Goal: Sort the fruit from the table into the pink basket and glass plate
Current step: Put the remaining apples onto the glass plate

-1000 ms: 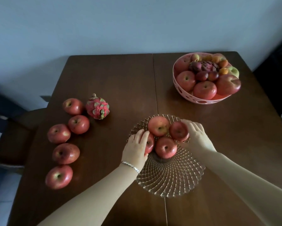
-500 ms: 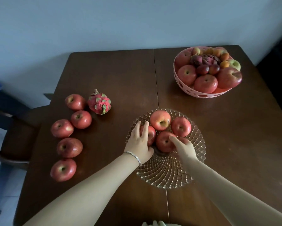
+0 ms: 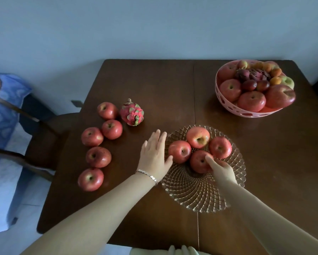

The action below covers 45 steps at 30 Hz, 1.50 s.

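Apples were arranged on the glass plate (image 3: 200, 196); the nearest apple (image 3: 198, 162) was touched by the right hand (image 3: 221, 171), fingers loosely curled, the left hand (image 3: 154, 155) flat, empty. Gentle nudging was advised.

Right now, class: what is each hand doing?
Left hand: open, flat, holding nothing.
Right hand: fingers on the front apple on the glass plate; grip unclear.
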### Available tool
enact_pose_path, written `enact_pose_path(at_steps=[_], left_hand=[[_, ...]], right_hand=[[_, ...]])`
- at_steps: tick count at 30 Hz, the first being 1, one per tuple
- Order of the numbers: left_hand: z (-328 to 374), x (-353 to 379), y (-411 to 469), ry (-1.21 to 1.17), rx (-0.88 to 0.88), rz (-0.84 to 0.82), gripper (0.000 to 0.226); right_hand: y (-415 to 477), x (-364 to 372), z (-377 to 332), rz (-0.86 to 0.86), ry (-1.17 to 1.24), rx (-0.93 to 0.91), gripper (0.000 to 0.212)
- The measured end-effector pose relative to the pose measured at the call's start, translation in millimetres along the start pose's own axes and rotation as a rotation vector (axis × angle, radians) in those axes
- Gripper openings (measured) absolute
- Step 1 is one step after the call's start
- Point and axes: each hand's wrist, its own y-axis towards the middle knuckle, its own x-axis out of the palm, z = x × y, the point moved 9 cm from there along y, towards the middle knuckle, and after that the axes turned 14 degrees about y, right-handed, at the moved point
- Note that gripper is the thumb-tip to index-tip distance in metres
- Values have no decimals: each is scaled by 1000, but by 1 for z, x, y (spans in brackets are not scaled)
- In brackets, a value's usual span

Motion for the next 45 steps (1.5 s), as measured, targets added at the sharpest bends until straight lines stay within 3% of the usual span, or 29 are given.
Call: enact_pose_path(at_steps=[2, 3, 6, 8, 11, 14, 16, 22, 28, 35, 37, 40, 45], left_hand=[[-43, -17, -15, 88, -203, 116, 74], [-73, -16, -26, 115, -364, 72, 80], [-151, 12, -69, 77, -860, -294, 99], [-175, 26, -90, 43, -991, -363, 103], [-190, 36, -107, 18, -1050, -349, 95], [-179, 35, -111, 46, -978, -407, 86], [-153, 27, -102, 47, -810, -414, 83], [-22, -30, -62, -250, -240, -94, 71], [51, 20, -44, -21, 10, -248, 66], [59, 40, -42, 49, 51, -191, 66], [55, 44, -44, -18, 2, -204, 71], [43, 41, -45, -168, -123, -200, 73], [30, 48, -44, -312, -238, -226, 72]], right_hand=[[-1, 0, -2, 23, -16, -8, 46], [-3, 1, -3, 29, -21, -14, 46], [-4, 2, -1, 46, -21, -21, 48], [-4, 2, 0, 47, -11, -24, 50], [-7, 2, 2, 43, -4, -16, 56], [-7, 2, 2, 30, 0, -6, 55], [-7, 2, 3, 33, 14, -2, 54], [-4, 1, 3, 33, 19, 11, 53], [-4, -1, 4, 18, 32, 18, 52], [-2, -1, 6, -4, 64, 13, 44], [0, -2, 9, -21, 67, 22, 39], [1, -2, 11, -19, 50, 19, 59], [0, -4, 7, 11, 30, -19, 50]])
